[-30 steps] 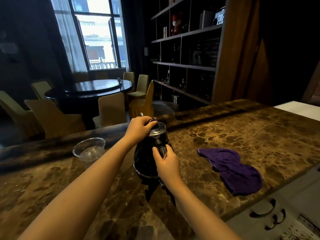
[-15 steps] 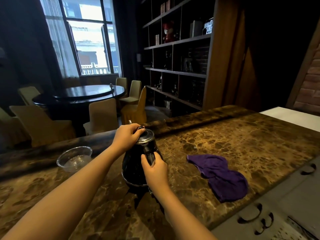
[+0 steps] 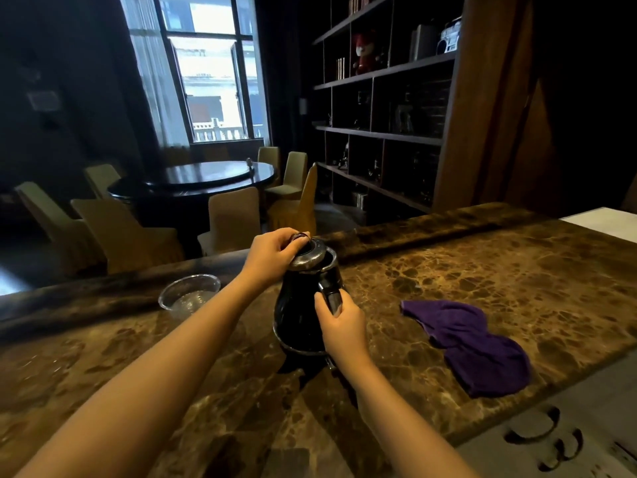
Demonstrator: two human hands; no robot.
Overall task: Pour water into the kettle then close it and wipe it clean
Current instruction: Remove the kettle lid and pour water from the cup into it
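A black kettle (image 3: pixel 299 312) stands upright on the brown marble counter (image 3: pixel 482 270). Its metal lid (image 3: pixel 308 258) is tilted up on the left, showing a gap at the right rim. My left hand (image 3: pixel 272 257) grips the lid's knob from the left. My right hand (image 3: pixel 341 326) is wrapped around the kettle's handle on the near right side. A clear plastic cup (image 3: pixel 189 295) with a little water stands left of the kettle. A purple cloth (image 3: pixel 472 346) lies crumpled to the right.
The counter's raised back ledge (image 3: pixel 413 229) runs behind the kettle. A grey cabinet front with cut-out handles (image 3: pixel 537 432) sits at the lower right. Beyond the counter are a round dark table (image 3: pixel 206 177), covered chairs and dark shelves (image 3: pixel 386 132).
The lid, which sat flat on the kettle earlier, is now tilted up under my left hand. The camera view shifted; kettle, cup and cloth keep their places on the counter.
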